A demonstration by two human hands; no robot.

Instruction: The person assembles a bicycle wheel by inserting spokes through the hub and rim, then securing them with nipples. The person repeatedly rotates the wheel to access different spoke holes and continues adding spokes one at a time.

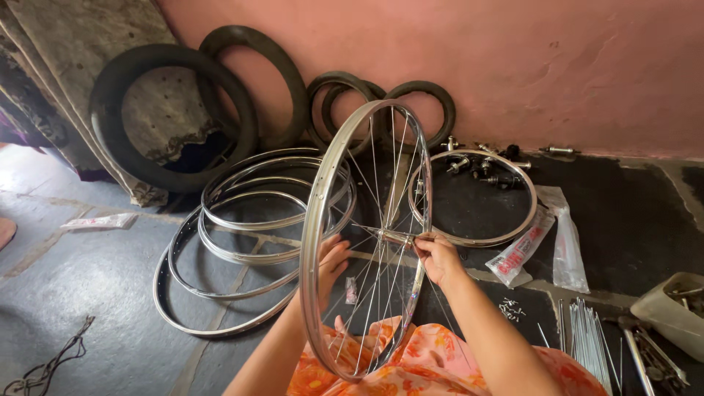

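A silver spoked bicycle wheel [317,213] stands upright on my lap, edge-on to me. My left hand [331,265] is behind its near rim, fingers curled around the spokes and rim. My right hand [437,257] pinches the hub axle [392,237] at the wheel's centre. Both forearms reach up from an orange flowered cloth [411,367] over my knees.
Several bare metal rims [242,242] lie stacked on the stone floor at left, one more rim [513,220] at right. Black tyres [147,117] lean on the pink wall. Loose spokes [587,337], hub parts [491,165], plastic packets [524,249] and a parts tub [671,312] lie at right.
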